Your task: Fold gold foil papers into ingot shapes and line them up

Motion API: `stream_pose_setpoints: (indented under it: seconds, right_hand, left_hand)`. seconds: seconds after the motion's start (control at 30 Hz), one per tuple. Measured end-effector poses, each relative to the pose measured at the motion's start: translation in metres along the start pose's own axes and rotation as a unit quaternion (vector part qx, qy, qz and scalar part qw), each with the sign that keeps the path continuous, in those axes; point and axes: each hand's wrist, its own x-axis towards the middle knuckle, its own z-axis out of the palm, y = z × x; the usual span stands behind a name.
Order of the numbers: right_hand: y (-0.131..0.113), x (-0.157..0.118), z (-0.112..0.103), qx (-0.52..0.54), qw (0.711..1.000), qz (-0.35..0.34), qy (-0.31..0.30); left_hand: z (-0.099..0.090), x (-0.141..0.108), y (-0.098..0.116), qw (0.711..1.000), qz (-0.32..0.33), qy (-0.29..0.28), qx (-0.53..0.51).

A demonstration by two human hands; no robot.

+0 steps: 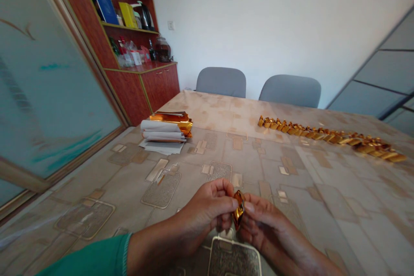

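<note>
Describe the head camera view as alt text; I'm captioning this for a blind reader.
Two bare hands, left and right, pinch a small folded gold foil piece above a patterned tablecloth. Beyond lie a stack of white-backed foil sheets and, to the right, a long row of folded gold pieces.

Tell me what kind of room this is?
Probably a dining room: there's a big table with a patterned cloth, two grey chairs and a red cabinet with a kettle.
</note>
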Motion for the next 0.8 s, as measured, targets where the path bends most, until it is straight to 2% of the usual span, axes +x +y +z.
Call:
stream_pose_setpoints:
  seconds: [0.13,0.23,0.37,0.47,0.63,0.7,0.8]
  right_hand:
    - [-0.001,-0.001,-0.004,0.038,0.999,-0.002,0.018]
    - [-0.001,0.0,-0.011,0.083,0.996,-0.01,0.034]
    - [-0.001,0.003,-0.014,0.1,0.994,-0.025,0.027]
    - [-0.002,0.0,-0.009,0.069,0.997,-0.037,-0.007]
    - [-0.004,-0.01,-0.008,-0.044,0.998,-0.011,-0.041]
    - [-0.005,-0.012,-0.011,-0.079,0.996,-0.011,-0.045]
    - [-0.008,-0.012,-0.014,-0.096,0.995,-0.028,-0.028]
  left_hand:
    - [-0.003,-0.002,0.003,0.998,-0.002,-0.046,-0.046]
    - [-0.002,-0.005,0.005,0.993,-0.005,-0.061,-0.102]
    - [-0.002,-0.008,0.006,0.991,0.0,-0.073,-0.114]
    - [-0.007,-0.006,0.007,0.987,-0.01,-0.101,-0.122]
    - [-0.016,-0.005,0.006,0.968,-0.073,-0.197,-0.138]
    - [-0.016,-0.006,0.007,0.973,-0.073,-0.189,-0.112]
    - [-0.013,-0.007,0.008,0.985,-0.033,-0.157,-0.072]
